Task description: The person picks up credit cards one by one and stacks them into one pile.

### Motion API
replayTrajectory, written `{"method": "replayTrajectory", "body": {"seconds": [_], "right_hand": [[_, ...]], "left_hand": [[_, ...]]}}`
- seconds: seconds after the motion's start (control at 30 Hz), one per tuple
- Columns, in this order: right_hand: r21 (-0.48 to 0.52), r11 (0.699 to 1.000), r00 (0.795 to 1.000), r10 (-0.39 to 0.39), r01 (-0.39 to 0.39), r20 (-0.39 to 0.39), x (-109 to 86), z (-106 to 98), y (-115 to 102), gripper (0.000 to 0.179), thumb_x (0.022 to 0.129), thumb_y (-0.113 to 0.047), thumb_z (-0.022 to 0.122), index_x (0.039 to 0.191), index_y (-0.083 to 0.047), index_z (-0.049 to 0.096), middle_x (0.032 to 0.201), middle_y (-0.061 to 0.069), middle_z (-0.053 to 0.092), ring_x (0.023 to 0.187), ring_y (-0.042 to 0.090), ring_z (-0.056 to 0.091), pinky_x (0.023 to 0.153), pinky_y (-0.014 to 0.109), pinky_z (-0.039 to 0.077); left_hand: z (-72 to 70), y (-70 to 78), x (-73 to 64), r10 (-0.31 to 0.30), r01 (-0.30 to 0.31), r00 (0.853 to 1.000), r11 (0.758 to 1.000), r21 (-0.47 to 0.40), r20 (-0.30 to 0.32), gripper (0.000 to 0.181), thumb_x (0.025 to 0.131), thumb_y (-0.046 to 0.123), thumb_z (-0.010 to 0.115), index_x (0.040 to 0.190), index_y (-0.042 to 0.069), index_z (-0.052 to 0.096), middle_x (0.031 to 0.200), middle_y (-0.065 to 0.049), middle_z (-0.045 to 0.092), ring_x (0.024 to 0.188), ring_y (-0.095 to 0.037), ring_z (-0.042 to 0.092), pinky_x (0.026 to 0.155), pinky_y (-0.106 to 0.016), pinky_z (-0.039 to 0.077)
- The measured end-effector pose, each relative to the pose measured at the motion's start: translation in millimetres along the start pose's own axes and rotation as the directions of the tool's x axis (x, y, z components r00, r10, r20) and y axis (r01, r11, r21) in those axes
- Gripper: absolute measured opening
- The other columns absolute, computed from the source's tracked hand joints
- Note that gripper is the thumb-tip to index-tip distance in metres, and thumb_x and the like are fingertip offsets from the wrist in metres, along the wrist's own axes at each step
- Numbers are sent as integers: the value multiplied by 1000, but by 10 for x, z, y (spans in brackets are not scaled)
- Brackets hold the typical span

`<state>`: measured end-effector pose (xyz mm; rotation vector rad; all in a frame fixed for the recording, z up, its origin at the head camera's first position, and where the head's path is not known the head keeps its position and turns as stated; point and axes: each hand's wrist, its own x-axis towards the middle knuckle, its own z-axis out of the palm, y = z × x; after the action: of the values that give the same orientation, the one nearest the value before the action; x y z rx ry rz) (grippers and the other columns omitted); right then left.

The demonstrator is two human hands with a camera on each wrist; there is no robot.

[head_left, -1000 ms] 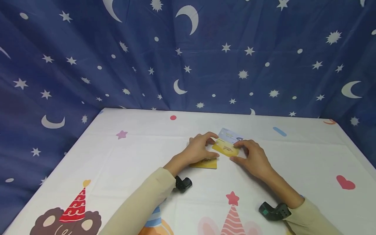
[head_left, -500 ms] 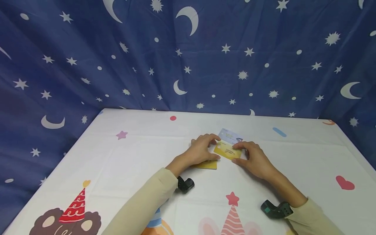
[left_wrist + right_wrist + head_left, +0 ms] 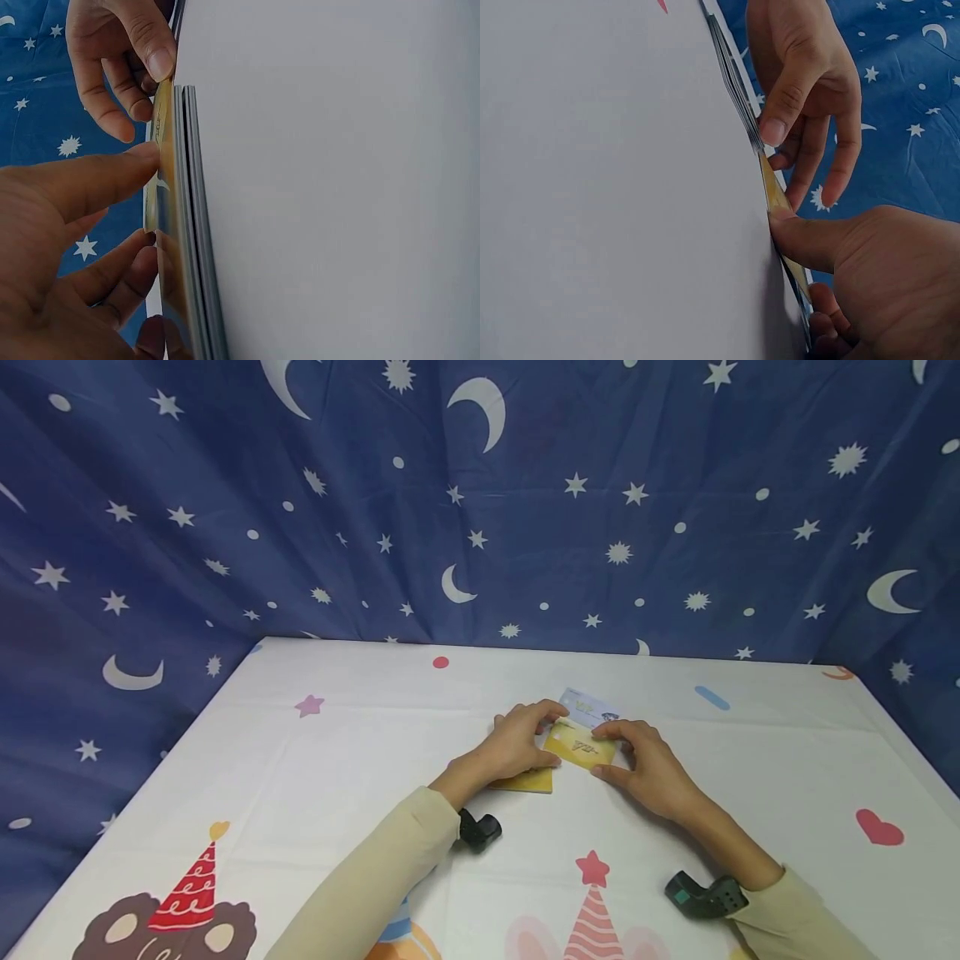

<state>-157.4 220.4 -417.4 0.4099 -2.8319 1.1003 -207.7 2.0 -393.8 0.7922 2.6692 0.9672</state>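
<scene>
A yellow card (image 3: 579, 745) lies between both hands near the middle of the table, overlapping the near edge of a pale blue card (image 3: 588, 707). The left hand (image 3: 516, 742) pinches its left end, with the thumb (image 3: 139, 154) on the near side and curled fingers on the far side. At the right end, the right hand (image 3: 641, 764) pinches it between thumb and fingers; in the right wrist view its thumb (image 3: 784, 221) presses the card's edge. Under the left hand sits a stack of yellow cards (image 3: 525, 781), partly hidden by that hand.
A white tablecloth (image 3: 360, 777) with printed figures covers the table. Behind it hangs a blue curtain (image 3: 555, 518) with moons and stars. A black device is worn on the left wrist (image 3: 478, 831) and another on the right wrist (image 3: 705, 893).
The yellow card has shifted slightly towards the person and to the right, exposing more of the blue card. The left hand has moved a little to the right; the right hand has barely moved.
</scene>
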Motion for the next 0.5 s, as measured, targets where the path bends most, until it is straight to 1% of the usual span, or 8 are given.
{"method": "replayTrajectory", "body": {"seconds": [0.2,0.27,0.4,0.5], "right_hand": [[-22,1000,1000,-5,5,1,-10,0,-14,45,78,-7,78,120,-7,60,116,14,55,98,28,49,84,44,42],[-29,1000,1000,-6,6,5,-11,1,-18,45,79,-8,78,120,-6,60,117,15,55,98,29,49,84,44,43],[-40,999,1000,1,0,15,-18,5,-23,45,80,-9,77,121,-6,60,118,16,54,98,29,50,84,44,43],[-44,999,1000,4,-4,16,-23,5,-28,45,80,-9,77,121,-7,60,118,16,54,97,29,49,83,44,43]], "left_hand": [[-1,-3,3,23,-23,1000,999,-49,-13,66,77,13,80,135,23,49,128,2,58,107,-15,51,95,-36,32],[-3,0,3,30,-30,999,998,-61,-12,67,77,11,80,136,22,49,127,1,57,106,-16,51,95,-35,34],[-4,-5,6,43,-43,999,997,-65,-9,66,78,9,79,135,21,50,125,0,56,105,-16,50,91,-31,39],[-4,-16,13,39,-41,999,997,-71,-21,63,79,7,78,134,20,51,125,-1,57,108,-16,51,93,-29,39]]}}
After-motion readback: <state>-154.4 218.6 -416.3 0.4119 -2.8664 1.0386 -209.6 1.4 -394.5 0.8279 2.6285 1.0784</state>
